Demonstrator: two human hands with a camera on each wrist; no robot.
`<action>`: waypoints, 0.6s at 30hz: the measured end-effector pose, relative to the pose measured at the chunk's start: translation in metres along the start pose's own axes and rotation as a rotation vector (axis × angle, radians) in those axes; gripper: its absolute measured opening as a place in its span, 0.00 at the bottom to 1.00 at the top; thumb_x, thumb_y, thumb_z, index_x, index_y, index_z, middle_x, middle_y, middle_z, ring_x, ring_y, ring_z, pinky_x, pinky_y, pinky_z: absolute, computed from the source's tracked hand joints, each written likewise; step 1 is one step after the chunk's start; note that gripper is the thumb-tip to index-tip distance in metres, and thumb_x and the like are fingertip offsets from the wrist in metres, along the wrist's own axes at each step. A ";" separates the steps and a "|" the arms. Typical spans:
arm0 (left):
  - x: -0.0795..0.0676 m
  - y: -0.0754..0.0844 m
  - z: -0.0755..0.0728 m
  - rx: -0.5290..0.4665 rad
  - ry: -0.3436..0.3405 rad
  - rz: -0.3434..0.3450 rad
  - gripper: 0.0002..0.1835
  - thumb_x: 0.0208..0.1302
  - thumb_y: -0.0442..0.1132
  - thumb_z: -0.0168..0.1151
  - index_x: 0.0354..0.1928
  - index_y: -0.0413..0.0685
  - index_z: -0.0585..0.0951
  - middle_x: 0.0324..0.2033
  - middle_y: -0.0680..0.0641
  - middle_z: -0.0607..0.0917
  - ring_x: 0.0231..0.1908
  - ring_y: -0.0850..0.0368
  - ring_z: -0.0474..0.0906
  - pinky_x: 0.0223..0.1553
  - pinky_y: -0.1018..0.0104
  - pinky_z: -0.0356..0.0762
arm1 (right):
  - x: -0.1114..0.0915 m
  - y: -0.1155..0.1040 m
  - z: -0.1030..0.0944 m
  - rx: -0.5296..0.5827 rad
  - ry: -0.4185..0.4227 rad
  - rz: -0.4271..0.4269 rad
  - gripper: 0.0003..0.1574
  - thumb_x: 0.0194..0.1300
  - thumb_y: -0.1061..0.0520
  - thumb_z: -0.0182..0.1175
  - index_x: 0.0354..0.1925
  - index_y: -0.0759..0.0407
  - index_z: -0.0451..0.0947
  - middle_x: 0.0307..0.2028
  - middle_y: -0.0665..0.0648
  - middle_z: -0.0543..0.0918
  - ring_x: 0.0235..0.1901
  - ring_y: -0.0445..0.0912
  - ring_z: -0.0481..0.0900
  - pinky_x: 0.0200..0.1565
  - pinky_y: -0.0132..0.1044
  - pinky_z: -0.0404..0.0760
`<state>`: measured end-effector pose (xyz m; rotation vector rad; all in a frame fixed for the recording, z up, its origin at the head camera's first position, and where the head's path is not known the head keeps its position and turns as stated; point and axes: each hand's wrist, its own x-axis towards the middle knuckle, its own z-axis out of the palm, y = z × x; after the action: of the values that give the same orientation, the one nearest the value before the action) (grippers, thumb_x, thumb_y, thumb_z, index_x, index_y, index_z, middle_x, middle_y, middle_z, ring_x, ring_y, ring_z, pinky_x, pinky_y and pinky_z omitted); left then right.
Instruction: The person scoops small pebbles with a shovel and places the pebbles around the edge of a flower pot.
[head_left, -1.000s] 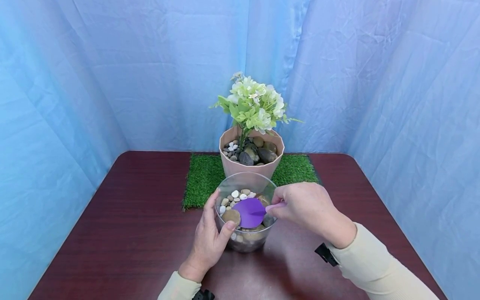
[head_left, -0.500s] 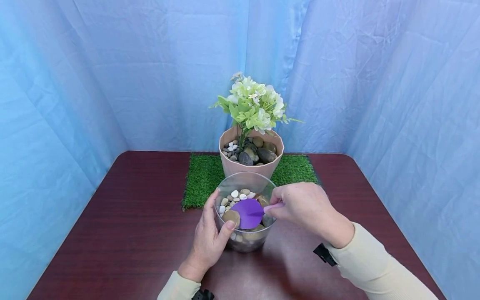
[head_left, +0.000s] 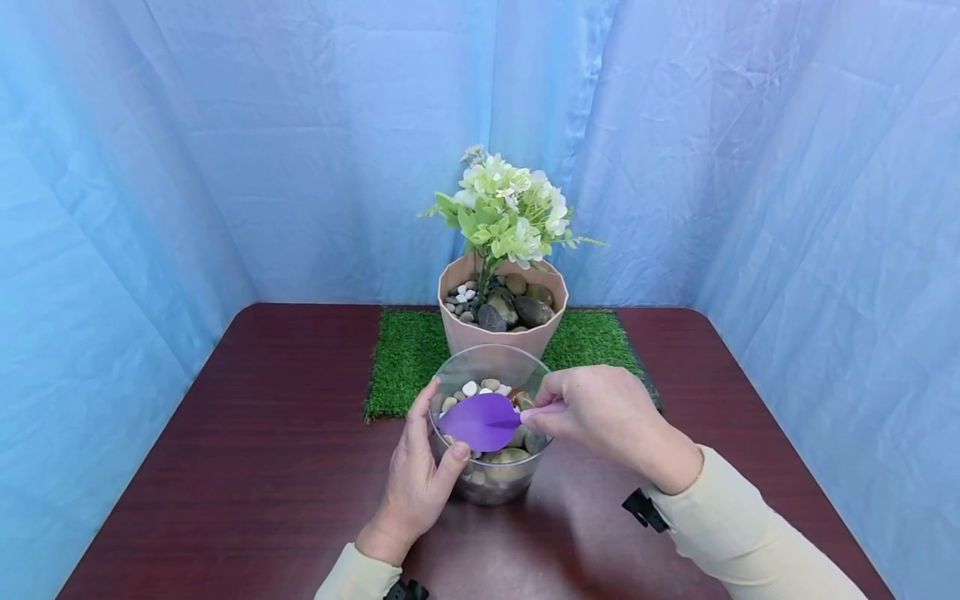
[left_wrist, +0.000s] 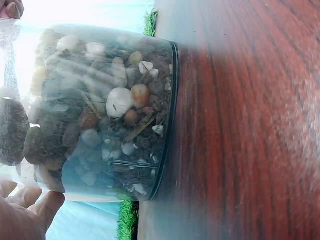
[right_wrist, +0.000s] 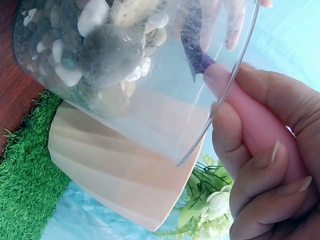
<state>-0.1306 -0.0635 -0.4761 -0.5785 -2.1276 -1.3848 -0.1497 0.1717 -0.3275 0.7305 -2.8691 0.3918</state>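
Note:
My left hand (head_left: 416, 479) holds the clear plastic container (left_wrist: 105, 150) at its left side, the thumb at the near rim and the fingers along the outer wall. White, tan and grey pebbles (head_left: 506, 457) fill the lower part of the container. In my right hand (head_left: 607, 417) is a small shovel with a purple blade (head_left: 480, 422). The fingers grip its pink handle (right_wrist: 265, 120) at the container's right rim. The blade lies tilted inside the container, over the pebbles, its tip close to the left thumb, and hides some stones beneath it.
Right behind the container stands a pale pink pot (head_left: 498, 337) with stones and a plant with white-green flowers (head_left: 510, 200). The pot rests on a green artificial grass mat (head_left: 408, 358). Blue curtains (head_left: 300, 150) surround the dark red wooden table (head_left: 247, 450).
The shovel blade has slid left across the container and now covers the flat tan stone near the left thumb. My right hand has shifted slightly left with it; the left hand stays put.

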 end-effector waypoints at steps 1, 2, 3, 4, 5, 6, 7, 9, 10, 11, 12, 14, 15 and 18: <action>0.000 0.000 0.000 0.001 0.000 0.000 0.42 0.67 0.55 0.56 0.75 0.46 0.52 0.69 0.43 0.64 0.65 0.43 0.66 0.66 0.68 0.60 | 0.000 0.000 0.000 0.001 0.001 0.002 0.08 0.52 0.37 0.70 0.23 0.31 0.80 0.17 0.29 0.73 0.16 0.31 0.67 0.20 0.32 0.67; 0.000 0.000 0.000 0.000 0.000 -0.001 0.42 0.67 0.55 0.56 0.75 0.46 0.52 0.69 0.43 0.64 0.65 0.43 0.66 0.66 0.68 0.60 | 0.000 0.000 0.001 -0.001 0.004 0.001 0.08 0.52 0.37 0.70 0.23 0.31 0.80 0.17 0.29 0.73 0.16 0.31 0.67 0.19 0.32 0.67; 0.000 0.000 0.000 0.000 0.001 -0.001 0.42 0.67 0.55 0.56 0.75 0.46 0.52 0.70 0.43 0.64 0.65 0.44 0.66 0.66 0.67 0.60 | 0.000 0.000 0.001 -0.002 0.007 -0.002 0.08 0.52 0.37 0.70 0.23 0.31 0.80 0.16 0.29 0.73 0.15 0.31 0.67 0.19 0.32 0.67; 0.000 0.000 0.000 -0.001 0.000 -0.001 0.42 0.67 0.55 0.56 0.75 0.46 0.52 0.70 0.43 0.63 0.65 0.44 0.65 0.66 0.67 0.60 | 0.000 0.000 0.001 -0.006 0.011 -0.006 0.08 0.52 0.37 0.70 0.23 0.31 0.81 0.16 0.29 0.72 0.15 0.31 0.67 0.19 0.32 0.67; 0.000 0.000 0.000 -0.002 0.001 -0.001 0.42 0.67 0.55 0.56 0.75 0.46 0.52 0.70 0.44 0.63 0.66 0.44 0.65 0.66 0.67 0.60 | 0.000 0.000 0.002 -0.008 0.016 -0.009 0.08 0.52 0.37 0.70 0.23 0.31 0.81 0.16 0.29 0.72 0.15 0.31 0.67 0.19 0.32 0.67; 0.000 0.000 0.000 -0.001 0.001 -0.001 0.42 0.67 0.55 0.56 0.75 0.46 0.52 0.70 0.44 0.63 0.66 0.44 0.65 0.66 0.67 0.59 | 0.000 0.000 0.002 -0.014 0.023 -0.014 0.08 0.52 0.37 0.70 0.23 0.32 0.81 0.16 0.29 0.72 0.15 0.30 0.66 0.19 0.31 0.66; 0.000 0.000 0.000 -0.002 0.000 -0.002 0.42 0.68 0.56 0.55 0.75 0.46 0.51 0.71 0.44 0.62 0.66 0.44 0.64 0.67 0.67 0.59 | 0.000 0.000 0.002 -0.018 0.027 -0.018 0.08 0.52 0.38 0.70 0.23 0.32 0.81 0.16 0.29 0.72 0.15 0.30 0.66 0.18 0.31 0.66; 0.001 0.000 0.000 -0.004 0.001 -0.001 0.42 0.68 0.56 0.55 0.75 0.46 0.52 0.70 0.44 0.62 0.66 0.44 0.64 0.67 0.67 0.59 | 0.000 0.000 0.001 -0.031 0.037 -0.031 0.08 0.51 0.38 0.70 0.23 0.32 0.81 0.15 0.29 0.71 0.14 0.30 0.65 0.18 0.31 0.65; 0.001 0.000 0.000 -0.002 0.002 0.000 0.42 0.68 0.56 0.55 0.75 0.46 0.52 0.70 0.44 0.62 0.66 0.44 0.64 0.67 0.67 0.59 | 0.000 0.000 0.001 -0.041 0.043 -0.039 0.08 0.51 0.38 0.71 0.23 0.32 0.81 0.15 0.29 0.71 0.14 0.30 0.65 0.17 0.31 0.65; 0.001 0.000 0.000 0.001 0.004 0.000 0.42 0.67 0.56 0.55 0.75 0.46 0.52 0.70 0.45 0.63 0.66 0.44 0.64 0.67 0.67 0.59 | -0.001 -0.001 0.001 -0.053 0.049 -0.048 0.08 0.52 0.38 0.70 0.23 0.32 0.81 0.15 0.29 0.71 0.14 0.30 0.65 0.17 0.31 0.64; 0.001 0.000 0.000 0.003 0.004 -0.001 0.42 0.67 0.56 0.55 0.75 0.46 0.52 0.70 0.45 0.63 0.66 0.44 0.64 0.67 0.66 0.59 | -0.001 -0.001 0.001 -0.063 0.053 -0.056 0.08 0.52 0.38 0.70 0.23 0.32 0.81 0.15 0.29 0.71 0.13 0.30 0.64 0.17 0.31 0.64; 0.001 0.001 0.000 0.008 0.004 -0.005 0.41 0.67 0.56 0.55 0.75 0.46 0.52 0.70 0.45 0.63 0.67 0.45 0.64 0.67 0.65 0.59 | -0.001 -0.001 0.002 -0.082 0.061 -0.072 0.09 0.51 0.37 0.71 0.22 0.33 0.81 0.14 0.29 0.71 0.13 0.30 0.64 0.16 0.31 0.63; 0.000 0.001 0.000 0.012 0.003 -0.008 0.41 0.67 0.56 0.55 0.75 0.46 0.52 0.70 0.45 0.63 0.67 0.46 0.63 0.67 0.65 0.59 | -0.001 -0.001 0.002 -0.093 0.065 -0.079 0.09 0.51 0.37 0.71 0.22 0.33 0.81 0.14 0.29 0.71 0.13 0.30 0.64 0.16 0.32 0.63; 0.000 0.001 -0.001 0.012 0.000 -0.012 0.41 0.68 0.56 0.55 0.75 0.46 0.52 0.71 0.46 0.62 0.68 0.47 0.62 0.67 0.65 0.58 | -0.002 -0.001 0.002 -0.114 0.070 -0.092 0.10 0.51 0.37 0.71 0.22 0.33 0.81 0.14 0.30 0.71 0.13 0.30 0.63 0.15 0.32 0.62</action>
<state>-0.1300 -0.0637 -0.4751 -0.5622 -2.1408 -1.3778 -0.1474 0.1712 -0.3296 0.8078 -2.7538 0.2348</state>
